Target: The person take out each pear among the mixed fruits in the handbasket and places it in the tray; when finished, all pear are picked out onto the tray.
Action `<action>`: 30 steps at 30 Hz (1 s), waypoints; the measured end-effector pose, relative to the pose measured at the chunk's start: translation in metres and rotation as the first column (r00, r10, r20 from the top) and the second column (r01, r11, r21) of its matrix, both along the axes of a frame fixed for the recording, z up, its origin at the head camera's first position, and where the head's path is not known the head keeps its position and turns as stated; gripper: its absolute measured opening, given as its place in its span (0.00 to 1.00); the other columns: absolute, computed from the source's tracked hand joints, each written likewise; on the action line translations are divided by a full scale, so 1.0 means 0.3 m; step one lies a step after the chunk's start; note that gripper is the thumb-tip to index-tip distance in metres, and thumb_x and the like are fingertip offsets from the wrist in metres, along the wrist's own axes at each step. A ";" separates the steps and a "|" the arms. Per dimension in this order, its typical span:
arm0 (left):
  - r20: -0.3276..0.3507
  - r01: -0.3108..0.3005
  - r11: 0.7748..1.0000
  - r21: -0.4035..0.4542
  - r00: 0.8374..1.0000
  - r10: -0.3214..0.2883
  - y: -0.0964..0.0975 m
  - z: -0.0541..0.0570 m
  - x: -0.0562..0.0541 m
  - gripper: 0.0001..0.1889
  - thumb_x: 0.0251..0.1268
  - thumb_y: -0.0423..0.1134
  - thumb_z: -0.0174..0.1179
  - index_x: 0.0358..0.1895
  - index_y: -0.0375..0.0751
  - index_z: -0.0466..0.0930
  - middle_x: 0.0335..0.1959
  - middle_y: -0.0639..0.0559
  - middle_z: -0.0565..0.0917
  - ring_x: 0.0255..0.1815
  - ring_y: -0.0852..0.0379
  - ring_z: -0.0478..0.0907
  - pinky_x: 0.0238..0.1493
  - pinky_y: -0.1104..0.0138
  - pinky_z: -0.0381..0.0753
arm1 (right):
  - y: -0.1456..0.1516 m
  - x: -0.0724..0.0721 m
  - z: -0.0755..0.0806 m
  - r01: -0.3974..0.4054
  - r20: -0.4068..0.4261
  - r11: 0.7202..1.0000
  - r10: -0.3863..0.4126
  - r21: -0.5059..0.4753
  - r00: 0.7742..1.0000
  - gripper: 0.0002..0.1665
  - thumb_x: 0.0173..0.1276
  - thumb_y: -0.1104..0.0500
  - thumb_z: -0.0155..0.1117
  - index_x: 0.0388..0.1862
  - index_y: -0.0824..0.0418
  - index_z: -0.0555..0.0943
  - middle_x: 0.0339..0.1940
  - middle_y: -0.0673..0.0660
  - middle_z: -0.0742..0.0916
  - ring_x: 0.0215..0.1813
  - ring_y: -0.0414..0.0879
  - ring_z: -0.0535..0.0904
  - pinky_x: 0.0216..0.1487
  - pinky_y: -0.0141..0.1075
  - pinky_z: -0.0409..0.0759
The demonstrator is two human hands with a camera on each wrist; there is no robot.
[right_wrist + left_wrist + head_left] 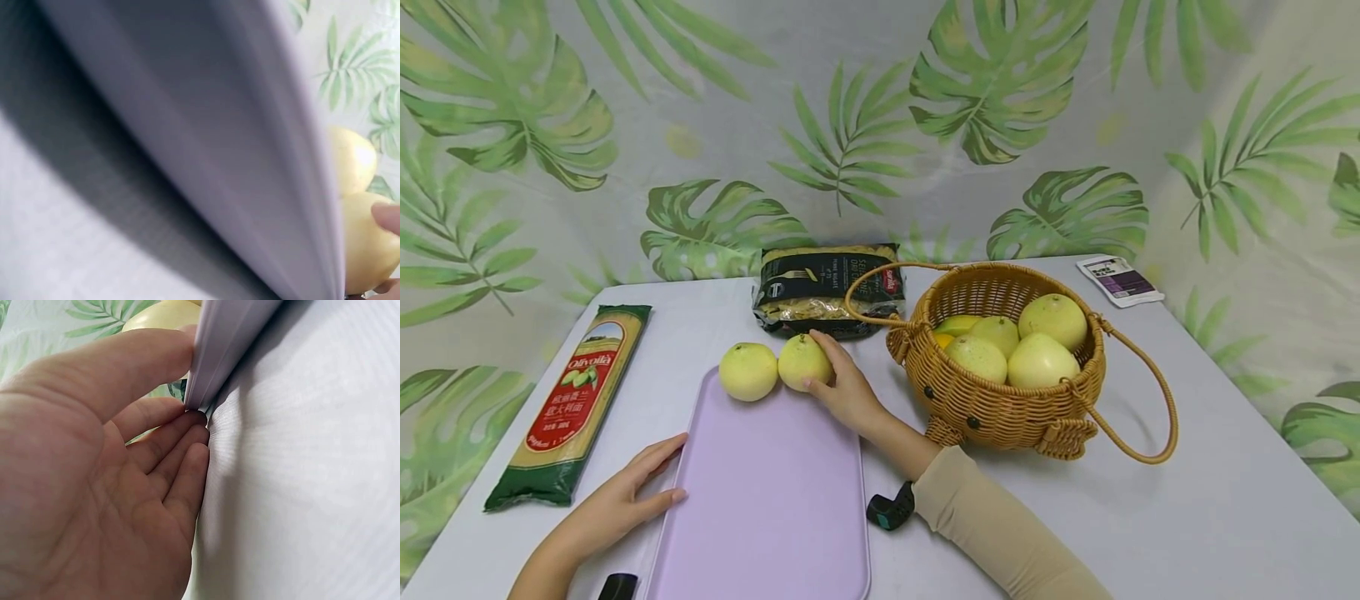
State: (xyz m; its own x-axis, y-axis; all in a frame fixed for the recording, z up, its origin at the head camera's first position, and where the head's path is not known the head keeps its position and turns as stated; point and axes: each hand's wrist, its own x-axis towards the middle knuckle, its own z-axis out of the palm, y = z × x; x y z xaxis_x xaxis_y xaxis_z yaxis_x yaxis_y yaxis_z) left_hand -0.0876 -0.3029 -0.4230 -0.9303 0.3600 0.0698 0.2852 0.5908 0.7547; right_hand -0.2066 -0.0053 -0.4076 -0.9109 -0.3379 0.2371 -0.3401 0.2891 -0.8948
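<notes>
Far left, via remote cam, I saw a spaghetti pkg (568, 400), then the L hand (616, 504), fingers nearly straight & apart from its thumb, touching the left rim of the lilac tray (767, 500). At the tray's far end sat the 1st fruit (748, 372), yellow-green, w/ the 2nd fruit (800, 362) just beside it, clamped btwn thumb & fingers of the R hand (847, 393). Behind lay a pasta bag (820, 282); farther right, a wicker basket (1022, 412) w/ more fruit (1042, 360), plus a sachet (1118, 280).
</notes>
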 end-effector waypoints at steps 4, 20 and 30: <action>-0.005 0.001 1.000 0.004 1.000 -0.001 0.000 0.001 0.000 0.33 0.59 0.38 0.59 0.67 0.36 0.56 0.63 0.36 0.60 0.57 0.84 0.47 0.50 0.88 0.48 | 0.001 0.013 0.017 0.007 -0.009 1.000 -0.007 -0.028 1.000 0.43 0.58 0.62 0.64 0.70 0.56 0.55 0.69 0.57 0.58 0.68 0.48 0.51 0.64 0.42 0.53; 0.030 -0.020 1.000 -0.012 0.999 0.020 0.001 0.006 0.004 0.33 0.60 0.42 0.58 0.67 0.40 0.56 0.64 0.39 0.60 0.58 0.83 0.47 0.49 0.89 0.48 | 0.263 0.210 0.318 -0.137 -0.457 0.990 0.111 -0.023 0.883 0.43 0.59 0.55 0.65 0.69 0.58 0.55 0.68 0.53 0.61 0.68 0.47 0.53 0.63 0.46 0.54; 0.043 -0.023 1.000 -0.011 0.999 0.024 -0.001 0.006 0.003 0.34 0.60 0.42 0.58 0.68 0.40 0.55 0.64 0.39 0.59 0.58 0.82 0.47 0.49 0.88 0.48 | 0.490 0.238 0.385 -0.068 -0.618 0.997 0.080 0.042 0.782 0.44 0.60 0.43 0.59 0.65 0.70 0.59 0.64 0.64 0.66 0.65 0.54 0.58 0.63 0.41 0.55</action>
